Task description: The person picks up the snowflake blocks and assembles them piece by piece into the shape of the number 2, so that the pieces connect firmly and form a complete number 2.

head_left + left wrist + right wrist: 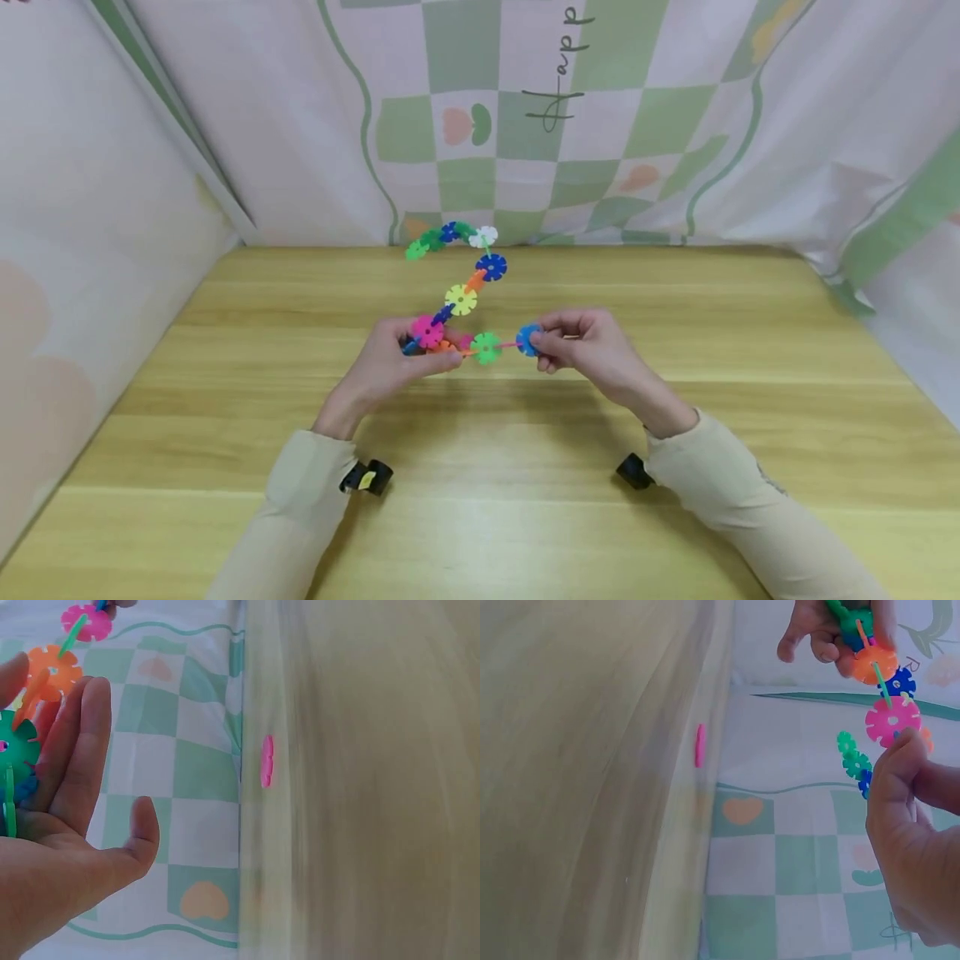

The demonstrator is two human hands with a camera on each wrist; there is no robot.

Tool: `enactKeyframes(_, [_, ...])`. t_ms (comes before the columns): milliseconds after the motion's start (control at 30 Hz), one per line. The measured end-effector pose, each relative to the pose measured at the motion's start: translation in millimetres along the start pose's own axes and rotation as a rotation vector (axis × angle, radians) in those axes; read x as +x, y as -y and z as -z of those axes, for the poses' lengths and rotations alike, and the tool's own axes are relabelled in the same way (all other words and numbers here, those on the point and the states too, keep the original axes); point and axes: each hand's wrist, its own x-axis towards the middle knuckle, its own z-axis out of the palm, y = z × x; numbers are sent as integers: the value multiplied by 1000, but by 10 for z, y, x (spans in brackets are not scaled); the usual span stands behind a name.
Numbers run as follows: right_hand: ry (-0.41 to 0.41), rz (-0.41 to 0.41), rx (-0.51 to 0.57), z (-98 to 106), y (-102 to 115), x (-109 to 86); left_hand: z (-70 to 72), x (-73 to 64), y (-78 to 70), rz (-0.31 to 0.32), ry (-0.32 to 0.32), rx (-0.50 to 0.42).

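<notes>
A chain of slotted plastic snowflake discs (pixel 461 299) in several colours is held above the table, its far end curving back to the left. My left hand (pixel 393 354) holds the chain near an orange disc (pixel 54 673), between thumb and fingers. My right hand (pixel 588 346) pinches a blue disc (pixel 527 340) at the chain's right end. Edge-on, a pink disc (pixel 893 721) links that blue one to a light green disc (pixel 486 347) between the hands. The left hand partly hides the discs in its palm.
A single pink disc (pixel 267 761) lies apart on the wooden table (pixel 480 517). Behind the table's far edge hangs a green and white checked curtain (pixel 525 125), with pale cloth at both sides. Each wrist carries a small black camera (pixel 367 477).
</notes>
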Motion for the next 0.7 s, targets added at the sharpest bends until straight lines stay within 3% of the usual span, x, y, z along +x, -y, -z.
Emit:
enactKeyframes(167, [-21, -28, 42, -6, 16, -17, -34, 7, -4, -1, -14, 35])
enactKeyframes(400, [-54, -9, -34, -26, 46, -37, -93, 21, 3, -10, 4, -6])
enactKeyframes(700, [-4, -5, -45, 13, 42, -35, -97, 12, 23, -2, -18, 41])
